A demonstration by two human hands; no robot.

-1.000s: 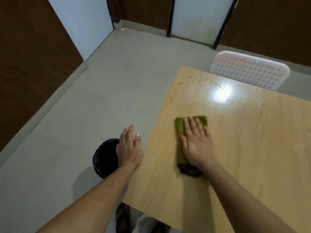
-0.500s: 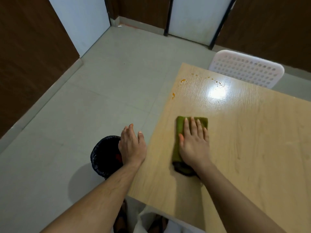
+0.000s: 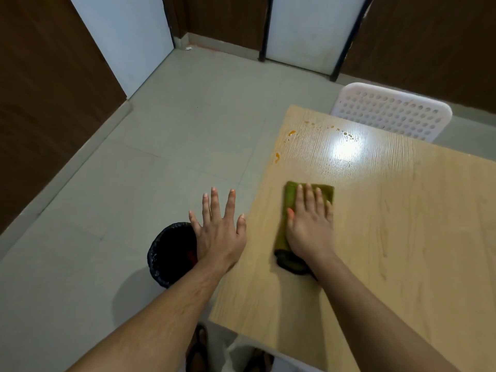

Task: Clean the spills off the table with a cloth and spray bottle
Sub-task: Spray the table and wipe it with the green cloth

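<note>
Head view shows the right hand (image 3: 308, 226) pressed flat, fingers straight, on a folded green cloth (image 3: 291, 194) lying on the wooden bench (image 3: 389, 237), near its left edge. The left hand (image 3: 218, 232) hangs spread wide and holding nothing, off the bench edge and above a black bin (image 3: 167, 253) on the floor. Orange spills (image 3: 277, 157) sit ahead of the cloth along the left edge and in a dotted line toward the far corner, apart from the cloth.

Risks noted. A forward stroke along the edge could push the orange droplets over onto the floor rather than lift them, since they lie so close to the lip. A flat palm gives little hold on the cloth; it may slide out or unfold under pressure. Wiping dry could smear the residue into streaks.

Limits of observation. No spray bottle appears in view. Glare on the far bench surface masks any droplets beneath it, so the spill's full extent cannot be judged. The cloth's near end is blurred and partly covered by the wrist. Bin contents are dark, with only a reddish item partly visible. The white perforated chair (image 3: 391, 114) is partly hidden behind the bench.
</note>
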